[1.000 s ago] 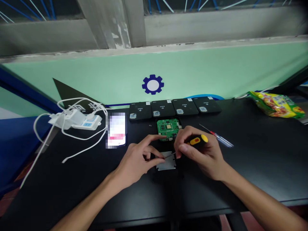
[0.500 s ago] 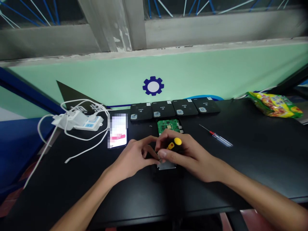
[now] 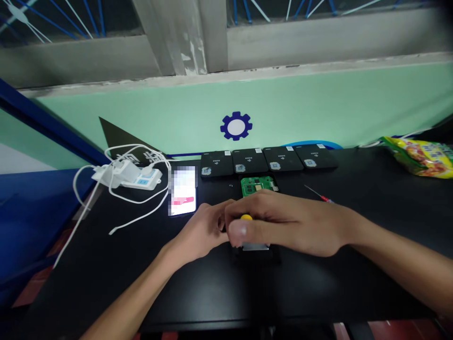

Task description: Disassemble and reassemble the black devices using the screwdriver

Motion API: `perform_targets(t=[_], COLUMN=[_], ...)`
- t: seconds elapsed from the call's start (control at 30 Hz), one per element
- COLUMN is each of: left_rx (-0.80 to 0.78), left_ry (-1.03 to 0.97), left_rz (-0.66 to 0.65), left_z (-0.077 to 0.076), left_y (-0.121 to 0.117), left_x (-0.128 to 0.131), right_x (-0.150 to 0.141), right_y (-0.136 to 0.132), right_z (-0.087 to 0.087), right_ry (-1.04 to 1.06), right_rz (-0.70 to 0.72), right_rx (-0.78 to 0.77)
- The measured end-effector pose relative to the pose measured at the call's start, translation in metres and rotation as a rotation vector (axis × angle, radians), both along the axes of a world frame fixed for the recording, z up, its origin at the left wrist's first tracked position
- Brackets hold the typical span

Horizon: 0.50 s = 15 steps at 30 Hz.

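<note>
My right hand (image 3: 283,224) is closed around a yellow-and-black screwdriver (image 3: 246,218), held upright so that only its yellow butt shows between the fingers. Its tip is hidden over the left part of a small grey metal plate (image 3: 256,246) lying on the black table (image 3: 106,264). My left hand (image 3: 201,231) is curled right beside it, fingertips pressed in at the plate's left edge; what they pinch is hidden. Just behind the hands lies a green circuit board (image 3: 256,185).
Several black device covers (image 3: 269,159) line the table's back edge. A lit phone (image 3: 183,191) lies left of the board, with a white power strip and cables (image 3: 130,177) further left. A thin red-handled screwdriver (image 3: 318,194) rests right; a yellow snack bag (image 3: 421,156) sits far right.
My right hand swung the screwdriver from slanted to upright and moved left over the plate. My left hand closed in against it. The view shifted slightly left.
</note>
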<state>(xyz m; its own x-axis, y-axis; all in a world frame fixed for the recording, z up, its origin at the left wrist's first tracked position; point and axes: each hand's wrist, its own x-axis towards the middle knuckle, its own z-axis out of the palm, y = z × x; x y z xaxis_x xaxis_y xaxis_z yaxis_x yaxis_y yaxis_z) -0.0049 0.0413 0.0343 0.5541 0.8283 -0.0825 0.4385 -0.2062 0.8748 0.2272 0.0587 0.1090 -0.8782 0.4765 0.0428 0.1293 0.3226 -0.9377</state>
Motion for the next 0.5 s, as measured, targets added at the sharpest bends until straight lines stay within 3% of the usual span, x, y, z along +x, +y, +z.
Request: perform_targets(t=[0.13,0.33,0.4,0.5], left_rx=[-0.096,-0.062,-0.052,-0.103], left_ry=[-0.105,0.014,0.019,-0.043], left_rz=[0.012,-0.023,-0.019,-0.021], left_z=[-0.003,-0.004,-0.003,0.001], left_y=[0.000,0.003,0.004,0.003], left_x=[-0.002,-0.003,-0.003,0.000], right_x=[-0.004,-0.010,-0.012,-0.015], right_y=[0.002,0.009,0.010,0.009], right_z=[0.004,0.000,-0.004,-0.015], right_ry=[0.027,0.093,0.148,0.253], right_rz=[0.009,0.062,0.061,0.049], right_rx=[0.021,0.027,-0.033,-0.273])
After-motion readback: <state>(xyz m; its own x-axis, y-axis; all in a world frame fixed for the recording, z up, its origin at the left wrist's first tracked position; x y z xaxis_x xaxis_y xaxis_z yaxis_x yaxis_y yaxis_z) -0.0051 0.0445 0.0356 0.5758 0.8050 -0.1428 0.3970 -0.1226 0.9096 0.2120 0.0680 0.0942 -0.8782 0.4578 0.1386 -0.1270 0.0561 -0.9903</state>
